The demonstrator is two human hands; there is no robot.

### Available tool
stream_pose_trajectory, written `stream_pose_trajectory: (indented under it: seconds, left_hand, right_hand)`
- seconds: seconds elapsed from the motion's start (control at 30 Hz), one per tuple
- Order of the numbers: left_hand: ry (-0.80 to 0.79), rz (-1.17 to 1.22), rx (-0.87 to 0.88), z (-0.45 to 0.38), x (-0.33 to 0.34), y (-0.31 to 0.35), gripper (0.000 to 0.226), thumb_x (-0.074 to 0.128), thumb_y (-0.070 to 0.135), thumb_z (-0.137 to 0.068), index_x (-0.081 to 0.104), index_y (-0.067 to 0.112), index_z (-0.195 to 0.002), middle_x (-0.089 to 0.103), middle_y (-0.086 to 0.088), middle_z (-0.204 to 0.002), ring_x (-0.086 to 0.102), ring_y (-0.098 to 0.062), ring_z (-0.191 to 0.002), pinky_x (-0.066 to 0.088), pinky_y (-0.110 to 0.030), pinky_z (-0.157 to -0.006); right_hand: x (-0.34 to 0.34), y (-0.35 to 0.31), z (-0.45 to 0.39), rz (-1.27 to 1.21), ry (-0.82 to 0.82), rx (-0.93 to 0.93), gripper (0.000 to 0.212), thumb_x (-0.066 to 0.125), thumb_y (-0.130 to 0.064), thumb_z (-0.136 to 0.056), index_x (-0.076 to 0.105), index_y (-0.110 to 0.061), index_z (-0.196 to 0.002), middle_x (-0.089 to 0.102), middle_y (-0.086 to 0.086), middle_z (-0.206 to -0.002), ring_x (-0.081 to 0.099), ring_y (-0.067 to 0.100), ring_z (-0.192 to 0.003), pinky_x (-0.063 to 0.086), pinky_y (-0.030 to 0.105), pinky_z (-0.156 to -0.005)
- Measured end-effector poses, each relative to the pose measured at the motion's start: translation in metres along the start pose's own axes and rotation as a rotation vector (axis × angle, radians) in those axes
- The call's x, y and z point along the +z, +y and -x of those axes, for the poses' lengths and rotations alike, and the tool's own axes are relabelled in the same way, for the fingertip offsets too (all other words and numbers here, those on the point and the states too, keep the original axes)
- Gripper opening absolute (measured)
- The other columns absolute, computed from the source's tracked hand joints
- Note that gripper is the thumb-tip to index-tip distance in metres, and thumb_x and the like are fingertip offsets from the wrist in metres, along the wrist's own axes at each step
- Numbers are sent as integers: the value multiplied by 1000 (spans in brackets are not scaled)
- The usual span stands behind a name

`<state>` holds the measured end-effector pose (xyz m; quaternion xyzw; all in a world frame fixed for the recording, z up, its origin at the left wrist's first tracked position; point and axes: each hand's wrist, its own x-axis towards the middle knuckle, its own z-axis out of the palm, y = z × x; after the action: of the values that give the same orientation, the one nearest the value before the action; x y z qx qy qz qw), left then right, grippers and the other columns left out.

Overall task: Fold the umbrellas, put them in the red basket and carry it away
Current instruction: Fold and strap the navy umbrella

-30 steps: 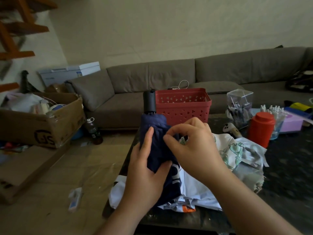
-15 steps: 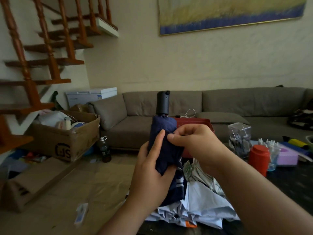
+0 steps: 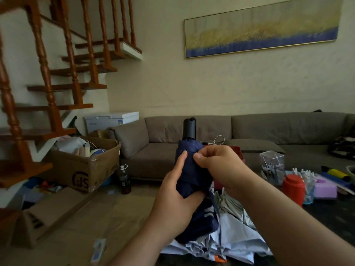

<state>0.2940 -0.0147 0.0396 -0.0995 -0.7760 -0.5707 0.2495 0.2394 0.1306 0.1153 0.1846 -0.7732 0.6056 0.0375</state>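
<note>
I hold a navy folding umbrella (image 3: 192, 167) upright in front of me, its black handle (image 3: 189, 127) pointing up. My left hand (image 3: 176, 198) grips the bundled canopy from the left, thumb along the fabric. My right hand (image 3: 219, 166) pinches the cloth near the top of the bundle. Only a sliver of the red basket (image 3: 238, 152) shows behind my right hand. A pale blue umbrella (image 3: 236, 239) lies unfolded on the dark table (image 3: 330, 214) below my hands.
A red jar (image 3: 294, 187), a clear box (image 3: 272, 166), a purple box (image 3: 324, 189) and small bottles stand at the table's right. A grey sofa (image 3: 249, 131) runs behind. To the left: a cardboard box (image 3: 84, 169), a dark bottle (image 3: 124, 179), flat cardboard and a wooden staircase (image 3: 48, 83).
The view has tilted upward, so the wall painting and stairs now show. The umbrella has risen in front of the basket, hiding most of it. Both hands keep their hold on the canopy.
</note>
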Motion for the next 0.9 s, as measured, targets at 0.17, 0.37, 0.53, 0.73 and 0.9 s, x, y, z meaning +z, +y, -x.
stream_pose_trajectory:
  seconds: [0.17,0.37,0.53,0.73,0.9]
  left_hand:
    - [-77,174,-146,-1,3,-1,97,79,-4,-88,39,59,-151,68,18,-135,72,-3,-114,61,-26,-91]
    - [-55,111,-129,-1,5,-21,98,80,0,-89,34,64,-147,63,22,-142,67,3,-119,58,-24,-96]
    - [28,41,-100,-3,3,-35,99,85,15,-88,26,73,-142,51,30,-149,58,7,-128,52,-16,-97]
    - [117,-72,-3,-6,11,-43,101,88,21,-86,24,77,-141,50,29,-145,54,12,-128,52,-19,-102]
    - [117,-178,33,-11,11,-50,109,92,26,-81,20,72,-149,48,22,-142,53,17,-123,51,-12,-96]
  right_hand:
    - [4,15,-5,304,96,-47,34,56,-70,-67,72,-47,-86,71,-4,-89,63,37,-110,53,62,-97]
    - [-16,41,1,250,125,-112,34,57,-68,-70,71,-51,-96,67,-8,-106,68,20,-100,59,50,-91]
    - [-38,60,5,273,212,-124,14,77,-25,-91,74,-39,-87,72,-10,-96,70,4,-82,56,33,-76]
    - [-7,66,8,355,-48,-210,9,79,-51,-84,77,-46,-91,59,-9,-101,63,8,-96,55,32,-89]
    - [9,67,9,143,-181,-60,14,80,-36,-92,80,-23,-85,72,10,-96,71,13,-88,62,41,-84]
